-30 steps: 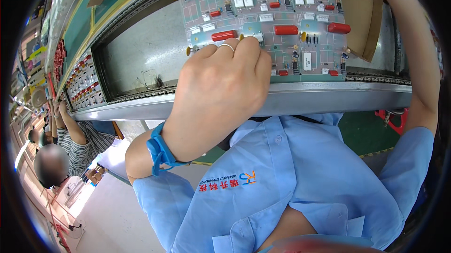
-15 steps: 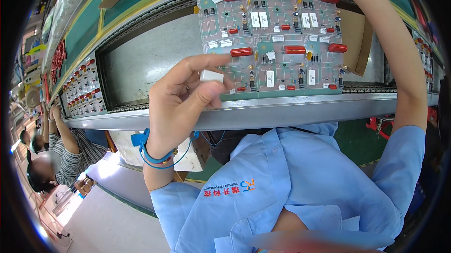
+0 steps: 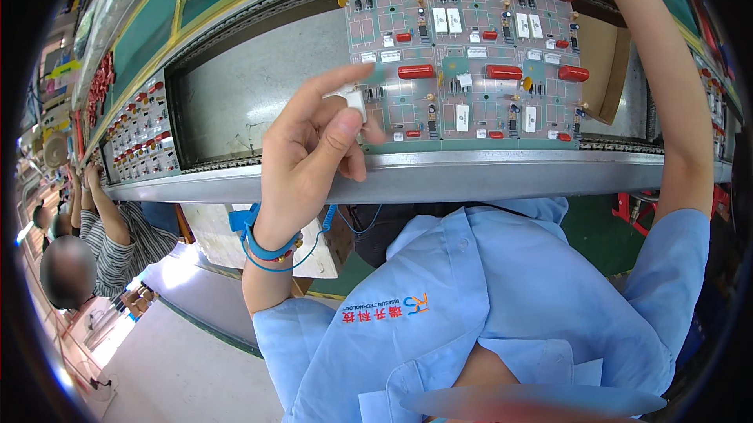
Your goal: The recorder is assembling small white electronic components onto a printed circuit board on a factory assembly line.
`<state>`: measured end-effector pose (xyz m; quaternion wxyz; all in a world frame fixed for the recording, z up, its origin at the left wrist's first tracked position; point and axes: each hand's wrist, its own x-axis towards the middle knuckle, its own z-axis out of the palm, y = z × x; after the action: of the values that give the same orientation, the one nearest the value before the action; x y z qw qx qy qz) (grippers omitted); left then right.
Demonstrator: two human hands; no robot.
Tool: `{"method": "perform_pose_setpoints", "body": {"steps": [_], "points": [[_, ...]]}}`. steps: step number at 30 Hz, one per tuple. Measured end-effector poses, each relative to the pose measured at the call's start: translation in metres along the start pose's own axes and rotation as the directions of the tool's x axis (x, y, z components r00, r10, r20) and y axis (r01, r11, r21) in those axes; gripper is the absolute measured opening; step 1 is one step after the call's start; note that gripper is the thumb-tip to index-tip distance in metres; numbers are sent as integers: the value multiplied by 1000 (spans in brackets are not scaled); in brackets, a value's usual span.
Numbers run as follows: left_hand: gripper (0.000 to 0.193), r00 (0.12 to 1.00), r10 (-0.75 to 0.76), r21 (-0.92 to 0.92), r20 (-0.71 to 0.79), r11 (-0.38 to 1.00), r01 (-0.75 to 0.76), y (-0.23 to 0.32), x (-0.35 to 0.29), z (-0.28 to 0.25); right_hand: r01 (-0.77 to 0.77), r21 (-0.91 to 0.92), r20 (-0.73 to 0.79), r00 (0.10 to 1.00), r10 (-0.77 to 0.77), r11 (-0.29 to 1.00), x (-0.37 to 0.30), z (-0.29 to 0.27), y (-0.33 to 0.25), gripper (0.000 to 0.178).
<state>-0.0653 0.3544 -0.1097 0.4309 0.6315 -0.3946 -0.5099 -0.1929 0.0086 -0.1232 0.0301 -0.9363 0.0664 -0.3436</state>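
Left hand (image 3: pixel 302 140) pinches a small white block (image 3: pixel 355 101), thumb against the bent fingers, index finger stretched out straight. We see the block as smooth, matte and box-shaped, in line with the left edge of the circuit board panel (image 3: pixel 502 144). Right forearm (image 3: pixel 678 85) runs out past the top edge, so we cannot tell what the right hand is doing. On the flat, greenish panel we note glossy red oblong capacitors (image 3: pixel 503 72), upright-looking white rectangular parts (image 3: pixel 462 118) and rounded yellow discs (image 3: pixel 527 84). Smooth grey metal rail (image 3: pixel 471 165) along the near side; brown cardboard (image 3: pixel 600 70) right of the panel. We also log a blue wrist strap (image 3: pixel 272 253) with a thin coiled cord (image 3: pixel 329 217).
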Motion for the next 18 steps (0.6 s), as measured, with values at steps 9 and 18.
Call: {"method": "perform_pose_setpoints", "body": {"steps": [9, 18], "points": [[40, 999, 27, -10, 34, 1000, -27, 2, 9, 20, -624, 458, 268, 776, 572, 633, -55, -73, -49, 19], [39, 981, 190, 505, -28, 850, -150, 9, 11, 53, -941, 248, 422, 319, 849, 230, -101, -111, -91, 18]]}}
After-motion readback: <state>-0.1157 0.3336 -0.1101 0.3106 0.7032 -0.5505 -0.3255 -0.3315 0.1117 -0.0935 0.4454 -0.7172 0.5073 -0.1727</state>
